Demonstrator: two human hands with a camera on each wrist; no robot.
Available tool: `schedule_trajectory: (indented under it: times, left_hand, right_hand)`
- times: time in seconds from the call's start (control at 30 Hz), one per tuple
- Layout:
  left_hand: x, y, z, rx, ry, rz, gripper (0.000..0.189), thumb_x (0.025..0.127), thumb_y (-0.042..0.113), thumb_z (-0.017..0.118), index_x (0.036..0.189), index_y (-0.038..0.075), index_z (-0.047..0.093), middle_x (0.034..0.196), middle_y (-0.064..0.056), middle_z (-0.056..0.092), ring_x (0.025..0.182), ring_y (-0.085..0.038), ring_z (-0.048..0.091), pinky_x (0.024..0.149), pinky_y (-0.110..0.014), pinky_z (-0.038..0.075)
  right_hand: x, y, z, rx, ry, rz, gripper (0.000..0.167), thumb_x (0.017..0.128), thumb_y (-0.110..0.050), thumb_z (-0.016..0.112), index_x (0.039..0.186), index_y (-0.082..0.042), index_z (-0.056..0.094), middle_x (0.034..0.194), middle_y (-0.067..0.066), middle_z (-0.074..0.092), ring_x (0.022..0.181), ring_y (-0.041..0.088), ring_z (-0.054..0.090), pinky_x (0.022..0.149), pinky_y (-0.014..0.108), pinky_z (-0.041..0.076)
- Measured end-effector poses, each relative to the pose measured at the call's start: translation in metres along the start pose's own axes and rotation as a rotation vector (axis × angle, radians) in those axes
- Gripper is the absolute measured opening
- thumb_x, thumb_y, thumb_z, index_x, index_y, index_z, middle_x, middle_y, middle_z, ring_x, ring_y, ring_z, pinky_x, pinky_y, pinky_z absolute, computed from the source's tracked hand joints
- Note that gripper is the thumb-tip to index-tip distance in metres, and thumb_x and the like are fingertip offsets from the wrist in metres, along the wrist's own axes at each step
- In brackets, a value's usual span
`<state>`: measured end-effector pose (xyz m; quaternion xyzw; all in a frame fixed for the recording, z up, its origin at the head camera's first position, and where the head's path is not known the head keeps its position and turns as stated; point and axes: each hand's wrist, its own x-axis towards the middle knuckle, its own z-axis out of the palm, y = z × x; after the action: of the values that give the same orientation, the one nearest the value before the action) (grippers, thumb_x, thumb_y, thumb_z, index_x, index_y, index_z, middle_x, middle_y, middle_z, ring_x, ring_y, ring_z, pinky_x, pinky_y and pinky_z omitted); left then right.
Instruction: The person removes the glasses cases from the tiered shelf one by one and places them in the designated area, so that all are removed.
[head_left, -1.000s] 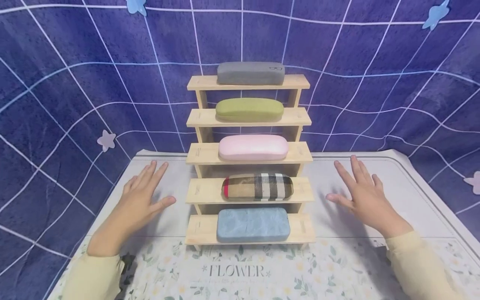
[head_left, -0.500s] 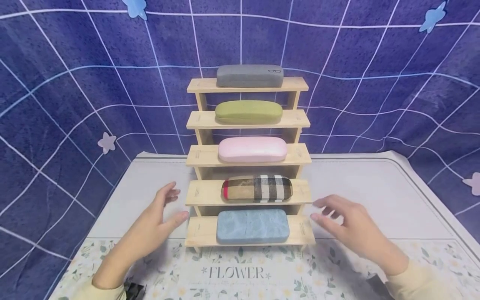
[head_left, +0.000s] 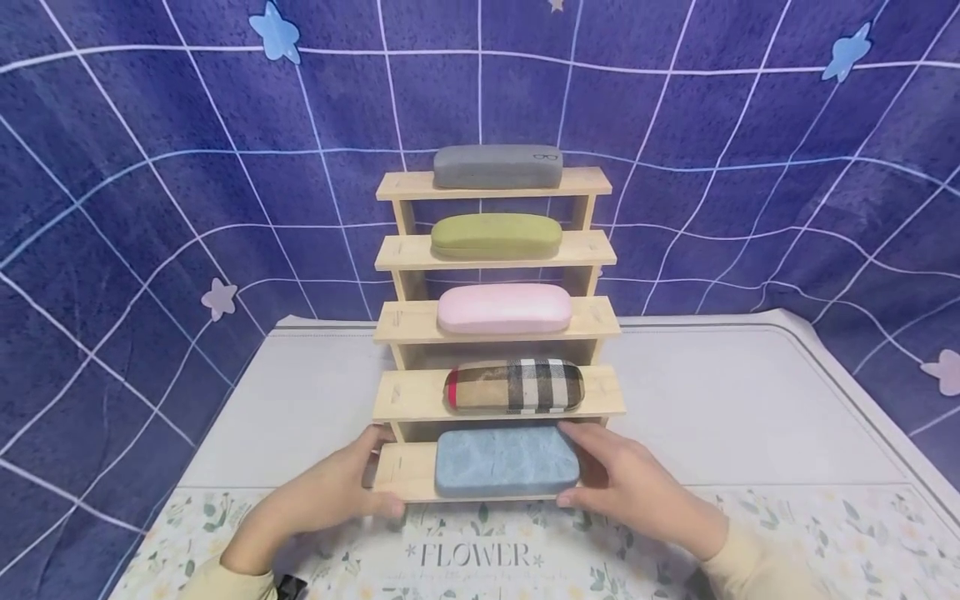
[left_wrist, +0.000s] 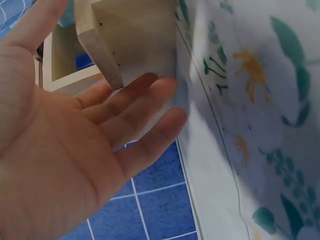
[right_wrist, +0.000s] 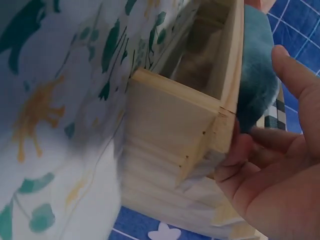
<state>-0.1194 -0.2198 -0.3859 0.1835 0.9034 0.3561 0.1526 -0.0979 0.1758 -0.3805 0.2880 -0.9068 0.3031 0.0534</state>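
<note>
A blue marbled glasses case (head_left: 506,462) lies on the bottom step of a wooden stepped rack (head_left: 396,393). My right hand (head_left: 633,483) holds the case's right end, thumb at the front and fingers at the back; part of that end is hidden. In the right wrist view, some fingers (right_wrist: 239,150) lie close against the step's end. At the step's left end is my left hand (head_left: 330,492), its fingers spread around the corner without a clear grip. A plaid glasses case (head_left: 514,387) sits one step higher.
Higher steps carry a pink case (head_left: 504,308), a green case (head_left: 496,235) and a grey case (head_left: 498,167) with a small glasses print. Under the rack is a white mat (head_left: 720,392) with a floral front. A blue gridded cloth (head_left: 675,117) hangs behind.
Both hands have come inward and down from the rack's sides to its bottom step. The right fingers have closed around the blue case's end. The view has tilted up slightly.
</note>
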Motion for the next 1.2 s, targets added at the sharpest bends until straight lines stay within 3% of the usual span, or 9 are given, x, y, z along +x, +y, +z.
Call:
schedule_trajectory:
  times: [0.27,0.5,0.63,0.73,0.97,1.2]
  left_hand:
    - [0.001,-0.002,0.001,0.028,-0.032,-0.032,0.093,0.073,0.049,0.085,0.143,0.011,0.035,0.131,-0.018,0.062,0.123,-0.043,0.057,0.102,-0.067,0.039]
    - [0.001,-0.005,0.005,0.014,-0.036,-0.024,0.109,0.070,0.052,0.085,0.151,0.007,0.029,0.144,-0.025,0.050,0.135,-0.046,0.045,0.109,-0.070,0.026]
    - [0.001,-0.006,0.006,0.016,-0.039,-0.017,0.106,0.071,0.051,0.085,0.150,0.007,0.029,0.143,-0.025,0.051,0.134,-0.046,0.046,0.108,-0.070,0.027]
    - [0.002,-0.006,0.005,0.027,-0.040,-0.014,0.104,0.072,0.050,0.085,0.149,0.006,0.030,0.142,-0.025,0.053,0.133,-0.046,0.047,0.107,-0.071,0.028]
    - [0.001,-0.007,0.005,0.036,-0.035,-0.011,0.104,0.073,0.050,0.085,0.149,0.005,0.030,0.141,-0.025,0.053,0.132,-0.045,0.048,0.107,-0.070,0.029]
    - [0.000,-0.007,0.004,0.020,-0.043,0.001,0.099,0.075,0.048,0.084,0.148,0.005,0.031,0.140,-0.024,0.054,0.131,-0.045,0.049,0.106,-0.071,0.030]
  right_hand:
    - [0.005,0.003,0.009,-0.014,-0.010,0.095,0.087,0.077,-0.044,0.086,0.145,-0.002,0.051,0.141,0.015,0.056,0.127,0.036,0.056,0.105,0.054,0.043]
    - [-0.005,0.010,0.002,0.092,0.018,0.163,0.083,0.071,-0.039,0.091,0.139,-0.007,0.057,0.135,0.009,0.061,0.124,0.033,0.058,0.104,0.056,0.043]
    - [-0.016,0.017,-0.006,0.129,0.092,0.132,0.078,0.070,-0.032,0.093,0.136,-0.007,0.060,0.107,-0.001,0.068,0.091,0.019,0.067,0.079,0.040,0.058]
    - [-0.025,0.024,-0.011,0.147,0.148,0.126,0.076,0.068,-0.027,0.095,0.134,-0.008,0.061,0.083,-0.012,0.061,0.068,0.007,0.060,0.058,0.027,0.050]
    - [-0.036,0.036,-0.018,0.119,0.227,0.131,0.076,0.066,-0.016,0.095,0.133,-0.008,0.061,0.078,-0.017,0.063,0.069,0.004,0.065,0.078,0.020,0.047]
    - [-0.046,0.042,-0.026,0.147,0.229,0.163,0.074,0.069,-0.014,0.093,0.135,-0.010,0.060,0.078,-0.014,0.064,0.070,0.006,0.066,0.078,0.020,0.048]
